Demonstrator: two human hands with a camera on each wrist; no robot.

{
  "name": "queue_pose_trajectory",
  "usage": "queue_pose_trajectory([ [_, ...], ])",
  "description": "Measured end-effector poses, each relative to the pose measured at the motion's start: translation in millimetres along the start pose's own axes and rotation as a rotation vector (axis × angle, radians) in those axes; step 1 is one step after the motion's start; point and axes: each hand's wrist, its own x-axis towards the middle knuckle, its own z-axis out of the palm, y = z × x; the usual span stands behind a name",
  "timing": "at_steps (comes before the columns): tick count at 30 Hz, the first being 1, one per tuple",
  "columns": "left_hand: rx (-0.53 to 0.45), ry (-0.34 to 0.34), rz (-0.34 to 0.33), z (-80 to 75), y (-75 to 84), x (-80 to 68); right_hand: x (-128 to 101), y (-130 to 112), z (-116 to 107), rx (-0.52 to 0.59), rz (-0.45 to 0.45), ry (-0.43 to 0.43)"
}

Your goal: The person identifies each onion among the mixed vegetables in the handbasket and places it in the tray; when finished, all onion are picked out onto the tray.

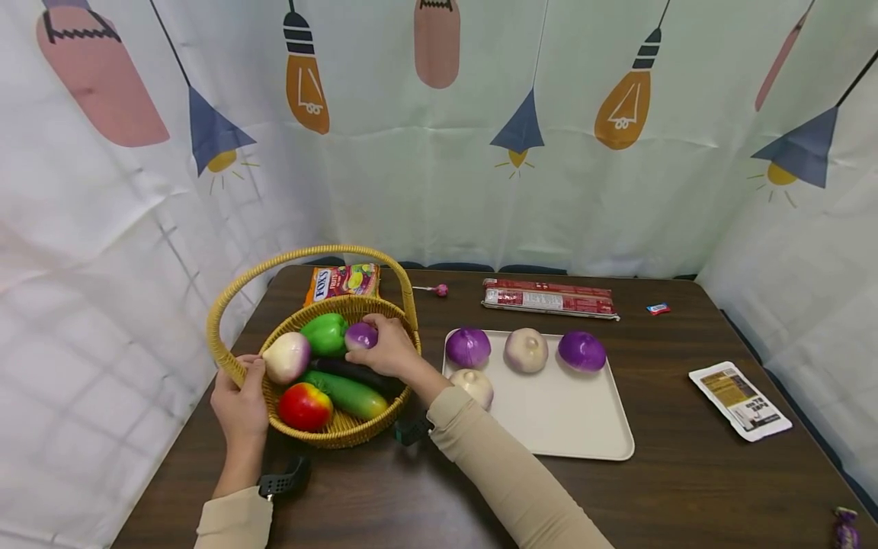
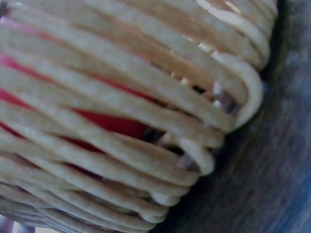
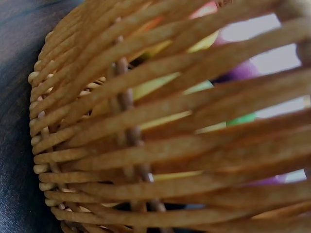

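A yellow wicker basket (image 1: 341, 437) with a tall arched handle stands at the left of the table. My left hand (image 1: 241, 396) grips its left rim at the foot of the handle. Inside, my right hand (image 1: 389, 349) holds a small purple onion (image 1: 360, 336) between thumb and fingers, near the right wall. Around it lie a green bell pepper (image 1: 325, 334), a white-and-purple onion (image 1: 287, 357), a dark eggplant (image 1: 358, 374), a green cucumber (image 1: 348, 393) and a red-yellow apple-like fruit (image 1: 305, 406). Both wrist views are filled by woven basket wall (image 2: 107, 97), (image 3: 160, 116), hiding the hands' work.
Right of the basket, a white tray (image 1: 569, 427) bears two purple onions (image 1: 581, 351) and two whitish ones (image 1: 526, 351). Behind are a candy bag (image 1: 346, 282), a lollipop (image 1: 441, 290) and red long packs (image 1: 549, 297). A white pouch (image 1: 741, 401) and small wrapped sweets (image 1: 658, 309) lie rightward.
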Motion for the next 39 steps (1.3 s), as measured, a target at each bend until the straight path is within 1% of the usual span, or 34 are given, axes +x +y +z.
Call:
queue_pose_trajectory([
  [5, -0.002, -0.008, -0.009, 0.8, -0.9, -1.0, -2, 3, 0, 0.021, -0.043, 0.019],
  [10, -0.015, -0.002, -0.019, 1.2, -1.4, -2.1, -14, 0, -1, 0.064, -0.09, 0.016],
  [12, -0.009, 0.0, -0.015, 1.5, -1.0, -2.2, -23, -3, -5, 0.086, -0.113, -0.001],
  [15, -0.003, -0.001, -0.003, 2.0, 0.3, -1.3, -40, -5, -17, 0.133, -0.15, -0.015],
  [18, -0.008, -0.002, 0.003, 2.7, 1.5, 0.2, -60, -2, -34, 0.172, -0.195, 0.005],
  [21, -0.024, 0.002, -0.004, 2.4, 2.5, 2.1, -79, 10, -53, 0.244, -0.236, 0.052],
  [24, -0.04, 0.004, -0.013, 0.7, 2.7, 4.1, -91, 29, -70, 0.349, -0.251, 0.09],
  [26, -0.048, 0.0, -0.022, -0.9, 2.6, 5.1, -97, 41, -81, 0.424, -0.238, 0.102],
  [27, -0.052, -0.002, -0.028, -1.7, 2.9, 5.1, -99, 48, -85, 0.445, -0.231, 0.106],
  [28, -0.05, -0.002, -0.03, -2.0, 2.3, 5.3, -104, 49, -92, 0.459, -0.223, 0.111],
  [31, -0.05, 0.001, -0.039, -2.3, 1.0, 5.3, -113, 62, -105, 0.47, -0.222, 0.119],
  [34, -0.043, 0.01, -0.043, -0.8, -0.5, 4.4, -121, 73, -116, 0.431, -0.238, 0.136],
  [36, -0.035, 0.01, -0.045, 0.2, -0.5, 3.6, -125, 86, -119, 0.402, -0.247, 0.155],
  [39, -0.025, 0.005, -0.045, 2.2, -0.8, 2.7, -134, 100, -126, 0.351, -0.237, 0.19],
])
